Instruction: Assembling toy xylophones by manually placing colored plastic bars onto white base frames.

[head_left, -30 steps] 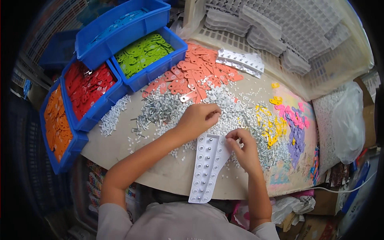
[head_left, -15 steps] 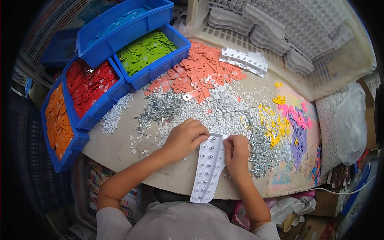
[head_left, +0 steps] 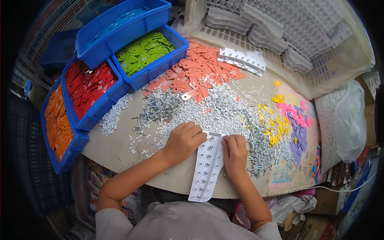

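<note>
A long white plastic holder (head_left: 205, 172) lies in front of me. Two rows of round rings run along its sides, with a line of metal pins between them. Its near end juts past the table's front edge. My left hand (head_left: 185, 141) is closed, thumb and fingertips pinched at the holder's far left corner. On the opposite side, my right hand (head_left: 236, 155) grips the far right corner with bent fingers. Anything small between the fingertips is hidden. Just beyond both hands spreads a heap of small white plastic rings (head_left: 200, 114).
Metal screws (head_left: 158, 106) lie left, with more screws (head_left: 262, 148) at right. Coral tags (head_left: 194, 68) are piled behind, near another white holder (head_left: 242, 60). Blue bins (head_left: 138, 82) hold coloured tags. Yellow pieces (head_left: 276, 126) and purple pieces (head_left: 298, 140) lie right. A crate (head_left: 316, 82) stands behind.
The whole view has shifted very slightly. Both hands stay at the holder's far corners, and the holder has hardly moved.
</note>
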Demonstrator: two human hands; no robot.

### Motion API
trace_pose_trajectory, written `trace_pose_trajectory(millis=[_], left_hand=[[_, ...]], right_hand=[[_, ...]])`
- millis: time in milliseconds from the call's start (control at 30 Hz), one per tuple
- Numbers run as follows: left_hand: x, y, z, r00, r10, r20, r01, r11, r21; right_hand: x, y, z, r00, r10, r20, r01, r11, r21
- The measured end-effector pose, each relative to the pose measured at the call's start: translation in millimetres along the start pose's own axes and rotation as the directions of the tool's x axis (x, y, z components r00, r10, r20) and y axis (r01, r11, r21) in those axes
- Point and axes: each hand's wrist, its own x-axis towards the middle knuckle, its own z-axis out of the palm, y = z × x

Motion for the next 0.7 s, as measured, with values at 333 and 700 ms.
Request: trace_pose_trajectory(millis=[333,700], left_hand=[[46.6,-19.5,-2.5,0.962,-0.259,0.09,0.273,0.934,-0.231],[70.2,-48.3,47.6,0.965,0.031,0.261,-0.029,1.0,-0.011]], right_hand=[[11.8,9.2,-8.6,0.991,0.128,0.039,-0.132,0.984,0.116],[76.2,46.0,20.8,0.993,-0.098,0.063,0.098,0.995,-0.004]])
